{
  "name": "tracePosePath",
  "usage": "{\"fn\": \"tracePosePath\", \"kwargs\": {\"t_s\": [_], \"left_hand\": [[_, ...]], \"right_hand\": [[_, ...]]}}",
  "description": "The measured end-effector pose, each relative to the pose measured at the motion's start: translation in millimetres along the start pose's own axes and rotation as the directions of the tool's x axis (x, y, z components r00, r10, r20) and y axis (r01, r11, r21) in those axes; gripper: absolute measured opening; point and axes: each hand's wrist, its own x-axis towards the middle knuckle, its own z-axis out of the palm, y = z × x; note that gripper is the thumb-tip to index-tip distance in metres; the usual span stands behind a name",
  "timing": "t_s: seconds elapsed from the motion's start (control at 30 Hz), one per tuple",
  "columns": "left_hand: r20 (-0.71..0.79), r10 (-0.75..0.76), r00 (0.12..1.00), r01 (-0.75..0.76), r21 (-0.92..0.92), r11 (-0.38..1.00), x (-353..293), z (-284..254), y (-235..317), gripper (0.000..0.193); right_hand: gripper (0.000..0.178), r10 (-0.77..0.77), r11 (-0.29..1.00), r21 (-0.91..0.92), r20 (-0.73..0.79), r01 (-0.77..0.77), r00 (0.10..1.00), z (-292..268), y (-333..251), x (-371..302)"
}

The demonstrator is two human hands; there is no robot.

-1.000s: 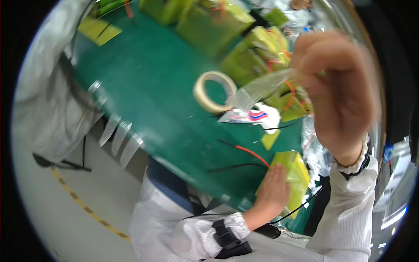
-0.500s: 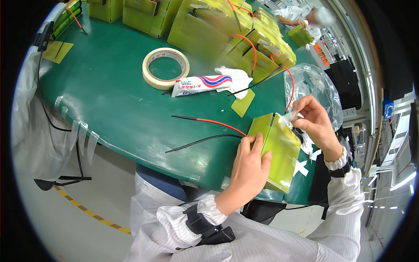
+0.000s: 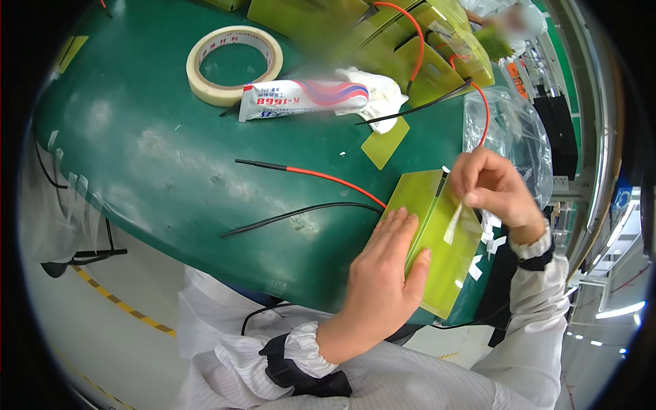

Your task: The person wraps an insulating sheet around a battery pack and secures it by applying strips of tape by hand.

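A yellow-green box-shaped pack (image 3: 447,263) lies near the table's right front edge, with a red lead (image 3: 335,182) and a black lead (image 3: 301,214) running out to its left. My left hand (image 3: 383,280) rests on the pack's left face and edge, fingers stretched out and thumb toward the right face. Above the pack's right face, my right hand (image 3: 495,191) pinches a narrow translucent strip of tape (image 3: 452,224) between thumb and fingers. The strip hangs down toward that face; I cannot tell whether its lower end touches.
A masking tape roll (image 3: 198,78), a glue tube (image 3: 301,100), a white cloth (image 3: 383,102) and a yellow-green plate (image 3: 386,143) lie beyond. Larger packs (image 3: 437,68) stand at the back. Clear strips (image 3: 82,195) hang from the left table edge. A plastic bag (image 3: 506,123) lies at right.
The strip, earlier bunched near the pack's top corner, now hangs lengthwise from my right hand over the right face. My left hand stays on the pack. The view has shifted.
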Motion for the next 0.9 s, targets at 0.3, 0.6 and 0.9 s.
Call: {"fn": "tracePosePath", "kwargs": {"t_s": [0.3, 0.6, 0.9], "left_hand": [[0.002, -0.004, 1.0, 0.004, 0.015, 1.0, -1, -1, 3, 0.038], [0.01, -0.03, 0.999, 0.03, 0.009, 0.999, -4, -1, 8, 0.039], [0.068, -0.13, 0.989, 0.131, -0.01, 0.991, -3, -2, 12, 0.04]], "right_hand": [[0.014, 0.122, 0.835, -0.499, 0.582, 0.234, 0.804, -11, -37, 54], [0.014, 0.215, 0.868, -0.415, 0.809, 0.274, 0.546, 0, -32, 88], [0.013, 0.262, 0.793, -0.464, 0.845, 0.396, 0.466, 3, -28, 97]]}}
